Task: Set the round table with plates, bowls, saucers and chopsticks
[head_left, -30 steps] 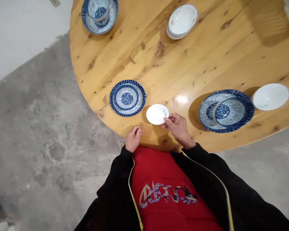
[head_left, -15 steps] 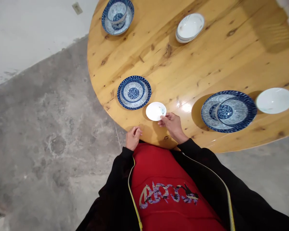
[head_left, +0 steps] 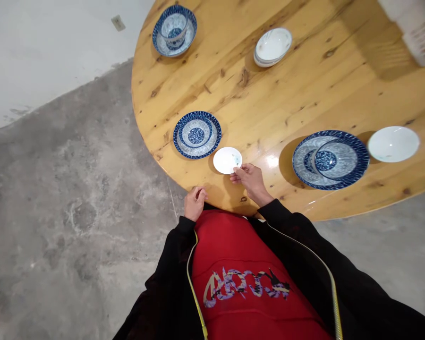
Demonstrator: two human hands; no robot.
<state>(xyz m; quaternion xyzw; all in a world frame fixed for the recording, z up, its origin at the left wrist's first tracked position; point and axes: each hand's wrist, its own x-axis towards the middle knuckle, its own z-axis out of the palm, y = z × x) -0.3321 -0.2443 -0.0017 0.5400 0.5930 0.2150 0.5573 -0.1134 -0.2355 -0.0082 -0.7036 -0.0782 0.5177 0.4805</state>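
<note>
The right hand pinches the lower right rim of a small white dish between thumb and fingers, near the centre of the frame. Whether the dish touches the tabletop cannot be told. The left hand, fingers curled in and close together, is at the tabletop's edge, below and left of the dish. Just up and left of the dish, a small blue-patterned plate lies on a larger plate. At right, a patterned bowl sits in a wide dish, beside a white bowl. Stacked white bowls stand at upper centre.
</note>
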